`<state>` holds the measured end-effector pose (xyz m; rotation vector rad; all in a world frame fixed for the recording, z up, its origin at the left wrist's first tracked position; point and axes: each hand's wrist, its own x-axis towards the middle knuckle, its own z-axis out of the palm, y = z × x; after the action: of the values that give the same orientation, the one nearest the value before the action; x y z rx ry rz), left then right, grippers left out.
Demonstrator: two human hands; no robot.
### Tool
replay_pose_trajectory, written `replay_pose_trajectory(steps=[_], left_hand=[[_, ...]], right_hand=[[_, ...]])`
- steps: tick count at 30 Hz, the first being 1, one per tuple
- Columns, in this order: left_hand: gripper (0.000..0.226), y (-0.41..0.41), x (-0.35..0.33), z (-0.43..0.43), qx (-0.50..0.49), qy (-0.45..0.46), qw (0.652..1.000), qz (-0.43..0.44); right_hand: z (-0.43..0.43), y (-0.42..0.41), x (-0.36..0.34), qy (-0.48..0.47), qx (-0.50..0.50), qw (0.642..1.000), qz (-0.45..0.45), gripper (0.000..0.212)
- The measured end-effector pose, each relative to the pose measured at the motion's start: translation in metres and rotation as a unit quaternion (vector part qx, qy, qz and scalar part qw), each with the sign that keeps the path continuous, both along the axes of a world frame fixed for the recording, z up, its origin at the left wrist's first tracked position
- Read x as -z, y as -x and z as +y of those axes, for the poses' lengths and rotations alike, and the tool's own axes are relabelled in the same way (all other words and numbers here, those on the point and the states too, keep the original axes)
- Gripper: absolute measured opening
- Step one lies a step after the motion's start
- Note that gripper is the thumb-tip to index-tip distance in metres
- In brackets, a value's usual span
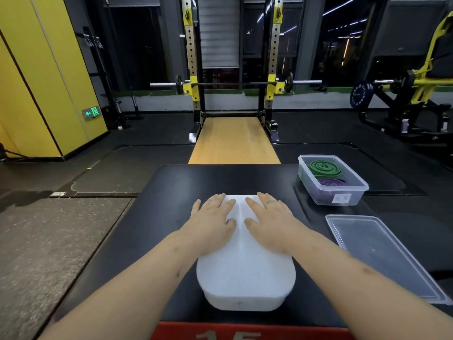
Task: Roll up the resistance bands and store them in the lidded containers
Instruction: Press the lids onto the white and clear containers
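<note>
From the head view, our left hand and right hand lie flat side by side on the white container at lower centre. The fingers are straight and slightly apart, pressing its top. We can't see what's inside.

At centre right the open container holds the green band and purple band, both coiled. Its loose lid lies at lower right.

The risk we see is uneven pressure. All the weight sits at the far end, so a near corner may stay unseated, or the box may skid toward the front edge of the black platform.

Our right forearm runs just beside that loose lid, which sits near the platform's right edge, so a careless sweep could send it off. There's bare surface to the left and ahead.
</note>
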<state>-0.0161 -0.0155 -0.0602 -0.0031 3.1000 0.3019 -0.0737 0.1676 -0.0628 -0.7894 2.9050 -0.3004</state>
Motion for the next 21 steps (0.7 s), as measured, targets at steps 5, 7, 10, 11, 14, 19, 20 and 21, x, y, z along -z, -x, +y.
replay_pose_trajectory(steps=[5,7,10,11,14,19,20,21], left_hand=[[0.063,-0.05,0.004,0.011,-0.02,-0.003,1.0,-0.022],[0.063,-0.062,0.011,0.017,-0.022,-0.009,0.999,-0.028],[0.06,-0.064,0.017,0.018,-0.032,-0.021,0.999,-0.015],[0.06,-0.063,0.018,0.018,-0.032,-0.022,0.999,-0.015],[0.058,-0.065,0.012,0.019,-0.037,-0.013,0.999,-0.008],[0.063,-0.1,0.016,0.032,-0.043,0.007,0.999,-0.001],[0.064,-0.105,0.019,0.033,-0.041,0.014,0.999,0.002],[0.065,-0.108,0.022,0.034,-0.042,0.019,0.999,0.005]], right_hand=[[0.019,-0.047,-0.003,0.011,0.012,1.0,-0.017,0.065],[0.021,-0.062,0.004,-0.001,0.007,1.0,-0.02,0.064],[0.02,-0.065,0.012,0.008,0.014,1.0,-0.01,0.063],[0.019,-0.064,0.012,0.013,0.015,1.0,-0.01,0.063],[0.022,-0.065,0.007,0.029,0.018,0.999,-0.012,0.063],[0.038,-0.098,0.01,0.026,0.029,0.999,0.001,0.063],[0.039,-0.104,0.013,0.023,0.029,0.999,0.006,0.063],[0.04,-0.106,0.015,0.022,0.028,0.999,0.009,0.063]])
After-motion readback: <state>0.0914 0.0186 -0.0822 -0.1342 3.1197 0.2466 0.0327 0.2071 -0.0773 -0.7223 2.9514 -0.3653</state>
